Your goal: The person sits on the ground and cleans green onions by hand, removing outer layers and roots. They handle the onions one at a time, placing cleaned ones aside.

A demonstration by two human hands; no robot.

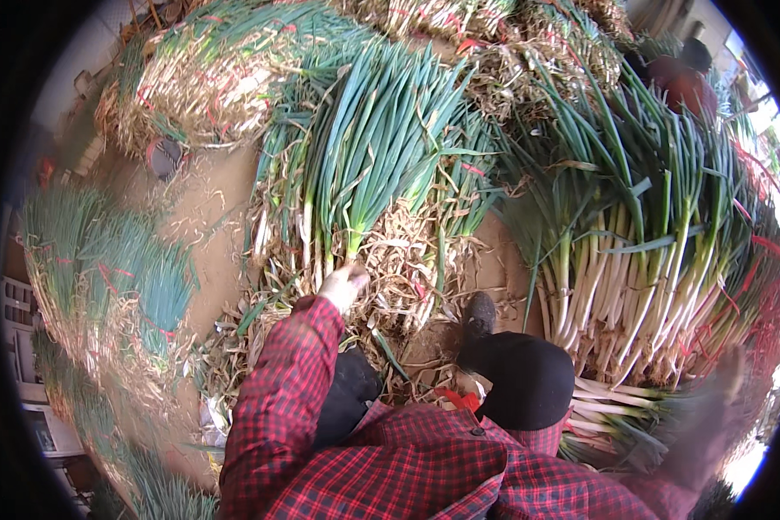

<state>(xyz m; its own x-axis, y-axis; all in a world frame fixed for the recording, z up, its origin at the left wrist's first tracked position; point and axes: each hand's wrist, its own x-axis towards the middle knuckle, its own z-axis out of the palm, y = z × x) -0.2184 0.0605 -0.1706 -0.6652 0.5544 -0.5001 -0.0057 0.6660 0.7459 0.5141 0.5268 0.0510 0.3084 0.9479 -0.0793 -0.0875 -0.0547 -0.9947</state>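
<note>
My left hand point(343, 286) is at the root end of a pile of green onions point(380, 143) in front of me. Its fingers are curled beside the lower stalks, and whether they grip one is hidden. Dry, brown outer leaves point(396, 253) cover much of this pile's lower part. Off to the right, my right hand point(728, 377) is blurred, so its fingers do not show clearly. Nearest to it stands a bunch of cleaned green onions point(624, 279), with pale stalks and roots pointing down. More pale-stalked onions point(611, 409) lie low beside my right leg.
Large stacks of tied onions point(201, 97) rise at the back left. Further bundles point(110, 279) stand at the left. Red ties point(767, 312) hang at the far right. A red strip point(458, 398) lies between my legs. Another person point(682, 81) is at the back right.
</note>
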